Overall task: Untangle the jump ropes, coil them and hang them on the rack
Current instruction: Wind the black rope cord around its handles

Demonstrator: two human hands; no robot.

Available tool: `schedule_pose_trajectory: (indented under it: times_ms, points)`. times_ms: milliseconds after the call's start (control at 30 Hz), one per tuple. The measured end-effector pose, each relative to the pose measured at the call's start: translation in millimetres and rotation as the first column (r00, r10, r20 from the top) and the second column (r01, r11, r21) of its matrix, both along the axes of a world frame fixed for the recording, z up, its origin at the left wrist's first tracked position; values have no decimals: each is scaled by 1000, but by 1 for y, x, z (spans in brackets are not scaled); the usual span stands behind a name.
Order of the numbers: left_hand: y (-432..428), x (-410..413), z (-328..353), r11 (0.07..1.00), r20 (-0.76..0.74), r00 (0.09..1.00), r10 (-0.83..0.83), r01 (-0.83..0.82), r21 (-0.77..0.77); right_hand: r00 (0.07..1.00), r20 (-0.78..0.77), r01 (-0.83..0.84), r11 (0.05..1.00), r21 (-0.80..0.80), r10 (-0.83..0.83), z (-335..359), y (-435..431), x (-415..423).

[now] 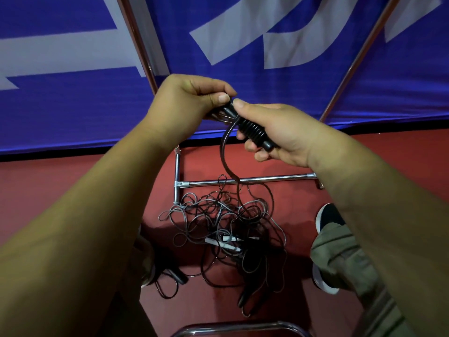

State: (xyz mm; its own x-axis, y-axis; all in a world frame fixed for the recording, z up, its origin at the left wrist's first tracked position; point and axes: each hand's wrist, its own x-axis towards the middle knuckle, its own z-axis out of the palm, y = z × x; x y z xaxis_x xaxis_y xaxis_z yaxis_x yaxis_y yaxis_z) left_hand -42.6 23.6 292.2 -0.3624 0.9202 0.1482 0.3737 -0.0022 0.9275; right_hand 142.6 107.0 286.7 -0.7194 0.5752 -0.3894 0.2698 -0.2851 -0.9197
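Note:
My right hand [274, 135] grips a black ribbed jump-rope handle [254, 135], thumb at its upper end. My left hand [192, 98] pinches the rope's other handle or a bunch of cord [222, 113] right beside it; which one is hidden by the fingers. A dark cord [224, 154] hangs from between my hands down into a tangled pile of jump ropes [226, 229] on the red floor. White handles [224, 242] lie in the pile, and black handles [245, 297] at its near edge.
The rack's chrome base bar [247, 180] and foot tube [176, 181] lie on the floor behind the pile; its two uprights [138, 45] rise before a blue banner [73, 113]. My shoes [328, 217] flank the pile. A chrome rail [238, 328] curves at the bottom edge.

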Motion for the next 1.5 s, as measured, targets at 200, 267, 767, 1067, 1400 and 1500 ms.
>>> schedule_pose_trajectory:
  times_ms: [200,267,767,1067,1400,1500]
  points:
    - [3,4,-5,999,-23,999,37,-38,-27,992,121,-41,995,90,30,4,3,0]
    - [4,6,-6,998,-38,998,43,-44,-39,992,126,-19,999,48,12,4,3,0]
    - [4,19,-5,998,-135,990,51,-57,-41,983,148,-61,950,-307,111,19,10,8]
    - [6,16,-6,988,-127,991,41,-59,-141,980,181,-62,990,-125,84,11,7,1]
    - [9,11,-10,968,400,916,21,81,-238,995,96,-20,993,-118,32,5,13,0]
    - [6,3,-10,776,609,788,-95,442,-450,996,78,40,995,-97,-32,4,17,1]
